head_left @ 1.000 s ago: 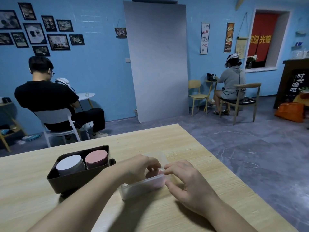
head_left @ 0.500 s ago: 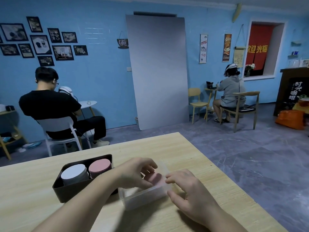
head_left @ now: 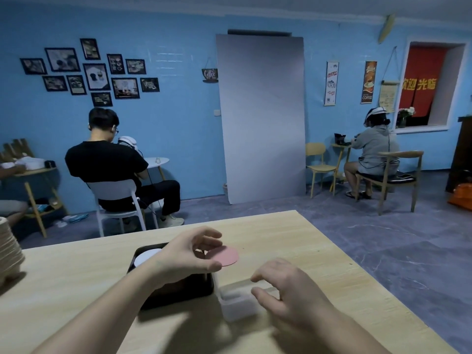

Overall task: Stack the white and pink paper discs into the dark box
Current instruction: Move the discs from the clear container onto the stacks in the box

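My left hand hovers over the dark box and pinches a pink paper disc by its left edge, holding it flat in the air above the table. Inside the box a white disc stack shows at the left; the pink stack is hidden under my hand. My right hand hangs with loosely curled fingers over a clear plastic tub just right of the box and holds nothing.
The wooden table ends close on the right, with grey floor beyond. A ribbed pale stack stands at the table's far left. Two seated persons work at small tables along the blue wall.
My left hand lifted a pink disc out of the clear tub and carried it up over the dark box. My right hand let go of the tub's rim. The view tilted up.
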Motion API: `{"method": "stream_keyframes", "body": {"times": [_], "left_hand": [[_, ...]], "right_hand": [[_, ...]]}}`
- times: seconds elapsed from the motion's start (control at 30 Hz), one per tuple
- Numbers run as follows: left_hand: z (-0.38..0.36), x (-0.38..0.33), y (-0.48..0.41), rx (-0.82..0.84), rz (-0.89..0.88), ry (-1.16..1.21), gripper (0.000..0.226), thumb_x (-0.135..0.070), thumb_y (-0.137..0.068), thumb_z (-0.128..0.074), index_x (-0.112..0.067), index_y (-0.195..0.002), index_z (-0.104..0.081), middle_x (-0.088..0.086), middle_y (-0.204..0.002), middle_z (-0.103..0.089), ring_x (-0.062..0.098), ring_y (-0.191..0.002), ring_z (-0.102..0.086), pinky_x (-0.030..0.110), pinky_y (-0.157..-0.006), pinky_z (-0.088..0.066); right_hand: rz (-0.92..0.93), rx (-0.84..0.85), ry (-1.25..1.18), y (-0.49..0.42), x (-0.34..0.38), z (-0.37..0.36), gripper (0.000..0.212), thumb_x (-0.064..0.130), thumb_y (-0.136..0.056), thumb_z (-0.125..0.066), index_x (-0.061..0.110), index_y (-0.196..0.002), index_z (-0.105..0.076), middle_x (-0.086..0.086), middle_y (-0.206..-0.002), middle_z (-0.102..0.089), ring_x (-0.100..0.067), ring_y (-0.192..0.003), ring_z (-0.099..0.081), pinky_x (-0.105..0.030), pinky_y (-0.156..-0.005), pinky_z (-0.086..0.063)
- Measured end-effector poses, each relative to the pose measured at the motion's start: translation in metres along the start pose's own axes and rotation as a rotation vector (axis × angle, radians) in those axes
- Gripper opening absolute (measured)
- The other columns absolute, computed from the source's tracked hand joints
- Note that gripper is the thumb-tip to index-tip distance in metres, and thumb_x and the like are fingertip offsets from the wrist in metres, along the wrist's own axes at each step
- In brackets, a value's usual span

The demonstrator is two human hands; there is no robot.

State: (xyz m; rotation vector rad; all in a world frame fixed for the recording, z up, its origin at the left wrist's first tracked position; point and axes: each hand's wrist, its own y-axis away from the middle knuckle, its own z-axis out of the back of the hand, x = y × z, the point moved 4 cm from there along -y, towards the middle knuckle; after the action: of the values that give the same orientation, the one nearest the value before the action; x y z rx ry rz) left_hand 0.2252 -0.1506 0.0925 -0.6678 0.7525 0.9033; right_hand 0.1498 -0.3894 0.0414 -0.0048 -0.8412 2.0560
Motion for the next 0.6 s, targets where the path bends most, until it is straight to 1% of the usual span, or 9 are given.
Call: {"method": "stream_keyframes", "body": {"times": [0.07,0.13,0.23,0.33,0.4,0.47,0.53,0.6], "left_hand": [[0.015,0.007,0.006,-0.027,0.014,-0.024,0.06,-0.012,-0.072,-0.09,-0.021,-0.124,-0.063,0.002,-0.119,-0.073,0.009,-0.112,-0.069,0.032,-0.097,-0.058],[0.029,0.014,0.012,-0.043,0.025,-0.048,0.06,-0.012,-0.072,-0.09,-0.023,-0.124,-0.062,0.0,-0.119,-0.074,0.008,-0.111,-0.069,0.03,-0.095,-0.058],[0.048,0.028,0.02,-0.08,0.047,-0.099,0.06,-0.007,-0.074,-0.09,-0.023,-0.124,-0.061,-0.003,-0.118,-0.073,0.005,-0.109,-0.069,0.023,-0.091,-0.056],[0.06,0.041,0.023,-0.123,0.054,-0.161,0.058,-0.014,-0.073,-0.091,-0.026,-0.122,-0.062,-0.006,-0.116,-0.073,0.001,-0.108,-0.068,0.021,-0.094,-0.054],[0.066,0.049,0.023,-0.149,0.058,-0.206,0.057,-0.017,-0.073,-0.091,-0.026,-0.122,-0.063,-0.008,-0.115,-0.072,-0.004,-0.107,-0.066,0.013,-0.09,-0.052],[0.069,0.054,0.02,-0.169,0.058,-0.243,0.054,-0.019,-0.074,-0.09,-0.026,-0.12,-0.063,-0.01,-0.114,-0.071,-0.007,-0.105,-0.064,0.009,-0.086,-0.051],[0.069,0.057,0.016,-0.177,0.05,-0.283,0.05,-0.023,-0.076,-0.09,-0.027,-0.118,-0.064,-0.012,-0.113,-0.07,-0.008,-0.103,-0.064,0.01,-0.087,-0.052],[0.07,0.058,0.012,-0.186,0.052,-0.328,0.044,-0.026,-0.077,-0.089,-0.028,-0.114,-0.065,-0.013,-0.11,-0.069,-0.004,-0.102,-0.064,0.016,-0.088,-0.054]], "right_hand": [[0.012,0.012,-0.001,-0.012,0.009,-0.008,0.025,0.049,-0.092,-0.055,0.029,-0.101,-0.068,0.016,-0.101,-0.068,-0.006,-0.1,-0.058,-0.027,-0.083,-0.051],[0.016,0.027,-0.005,-0.023,0.016,-0.017,0.027,0.05,-0.091,-0.054,0.029,-0.101,-0.068,0.016,-0.101,-0.068,-0.006,-0.098,-0.058,-0.028,-0.082,-0.051],[0.018,0.054,-0.014,-0.034,0.022,-0.031,0.031,0.053,-0.091,-0.051,0.029,-0.102,-0.068,0.016,-0.103,-0.069,-0.008,-0.1,-0.059,-0.032,-0.084,-0.053],[0.016,0.077,0.002,-0.038,0.025,-0.04,0.032,0.055,-0.091,-0.048,0.031,-0.101,-0.067,0.016,-0.102,-0.068,-0.008,-0.1,-0.059,-0.035,-0.083,-0.053],[0.015,0.076,0.019,-0.038,0.026,-0.043,0.032,0.056,-0.092,-0.047,0.031,-0.099,-0.066,0.015,-0.1,-0.068,-0.007,-0.099,-0.059,-0.035,-0.081,-0.053],[0.005,0.067,0.018,-0.038,0.026,-0.044,0.031,0.056,-0.092,-0.048,0.032,-0.097,-0.065,0.017,-0.098,-0.068,-0.005,-0.097,-0.059,-0.034,-0.079,-0.053],[-0.003,0.063,0.01,-0.038,0.026,-0.044,0.028,0.056,-0.092,-0.049,0.033,-0.095,-0.064,0.019,-0.097,-0.067,-0.002,-0.095,-0.058,-0.033,-0.079,-0.052],[-0.009,0.066,0.003,-0.037,0.026,-0.045,0.027,0.056,-0.093,-0.049,0.033,-0.094,-0.063,0.019,-0.095,-0.066,-0.001,-0.094,-0.056,-0.033,-0.078,-0.052]]}}
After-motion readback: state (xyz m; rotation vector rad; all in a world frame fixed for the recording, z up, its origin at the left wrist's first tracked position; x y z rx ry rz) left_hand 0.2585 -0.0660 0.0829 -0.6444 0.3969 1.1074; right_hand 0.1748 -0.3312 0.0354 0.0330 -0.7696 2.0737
